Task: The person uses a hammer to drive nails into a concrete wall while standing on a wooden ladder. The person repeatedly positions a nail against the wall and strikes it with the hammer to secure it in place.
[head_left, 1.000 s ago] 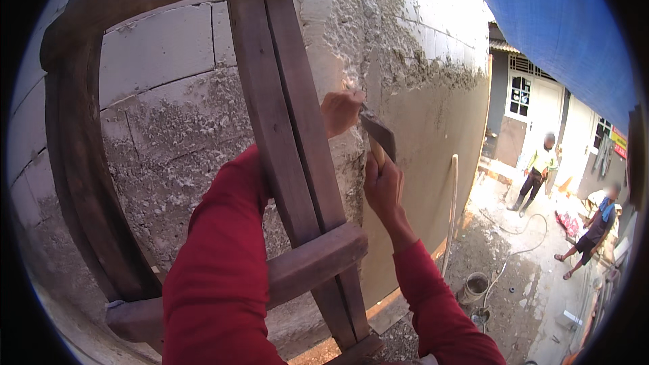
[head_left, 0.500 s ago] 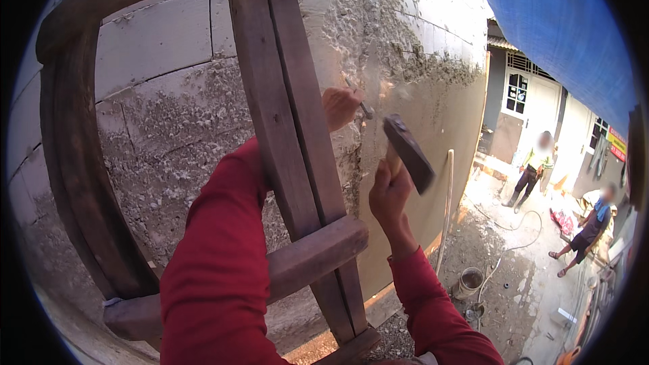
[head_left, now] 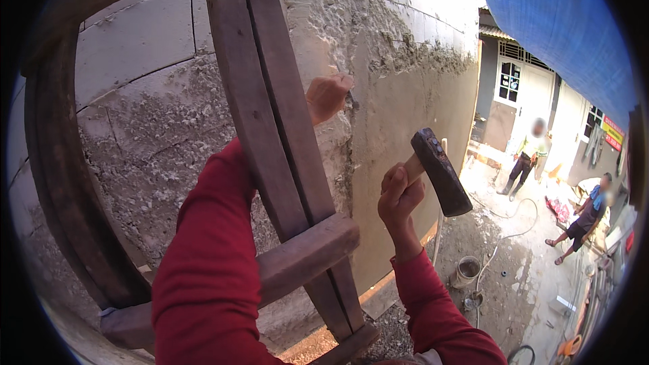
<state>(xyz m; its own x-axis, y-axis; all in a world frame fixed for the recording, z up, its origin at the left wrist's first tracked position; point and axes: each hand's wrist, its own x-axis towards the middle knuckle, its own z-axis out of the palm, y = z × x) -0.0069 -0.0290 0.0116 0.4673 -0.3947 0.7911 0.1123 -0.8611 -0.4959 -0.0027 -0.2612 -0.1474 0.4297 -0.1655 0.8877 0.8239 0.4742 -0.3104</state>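
My left hand (head_left: 328, 98) reaches round behind the wooden ladder's rail and is closed on a metal chisel (head_left: 350, 101) held at the wall. Most of the chisel is hidden by my fingers; a short dark end shows beside them. My right hand (head_left: 400, 195) grips the wooden handle of a hammer (head_left: 442, 173). Its heavy dark head stands up and to the right of my fist, apart from the chisel and the wall. The block wall (head_left: 399, 115) is rough and chipped along an upright strip by the chisel, with smooth grey plaster to the right.
The wooden ladder (head_left: 307, 250) stands close before the wall, one rung under my left arm. Down on the ground at right are a bucket (head_left: 466, 272) and a pale hose (head_left: 499, 247). Two people (head_left: 524, 162) stand farther off. A blue tarp (head_left: 554, 34) hangs overhead.
The hammer has swung back to the right and down, away from the chisel. My left hand stays at the wall with the chisel. The whole view has shifted slightly.
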